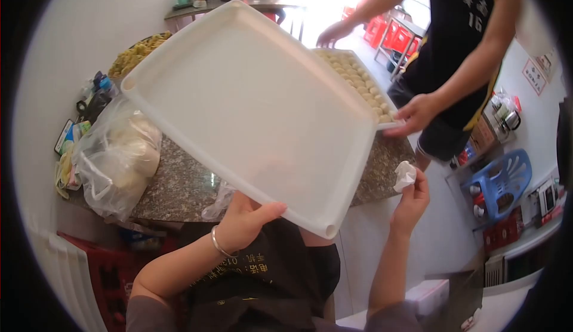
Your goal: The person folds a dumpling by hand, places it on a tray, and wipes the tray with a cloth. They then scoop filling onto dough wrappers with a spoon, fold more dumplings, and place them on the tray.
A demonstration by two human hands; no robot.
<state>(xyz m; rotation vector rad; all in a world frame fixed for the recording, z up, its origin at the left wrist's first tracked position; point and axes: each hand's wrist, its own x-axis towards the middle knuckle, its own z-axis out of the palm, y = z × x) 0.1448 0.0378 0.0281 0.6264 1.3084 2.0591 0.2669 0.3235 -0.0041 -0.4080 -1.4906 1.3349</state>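
Note:
A large white tray point(250, 105) is tilted up over the speckled table, its inner face bare. My left hand point(248, 221), with a bangle at the wrist, grips the tray's near edge, thumb on top. To the right of the tray, my right hand point(412, 200) pinches a crumpled white tissue point(404, 177). Behind the tray's right side lies another tray filled with rows of pale round dough pieces point(355, 81), and a person in a black jersey point(462, 45) has both hands at its edges.
On the table point(179, 183) at left sit a plastic bag of dough point(122, 153) and a heap of yellowish food point(137, 54). A blue chair point(501, 183) stands at right. Red stools point(382, 33) and seated people are farther back.

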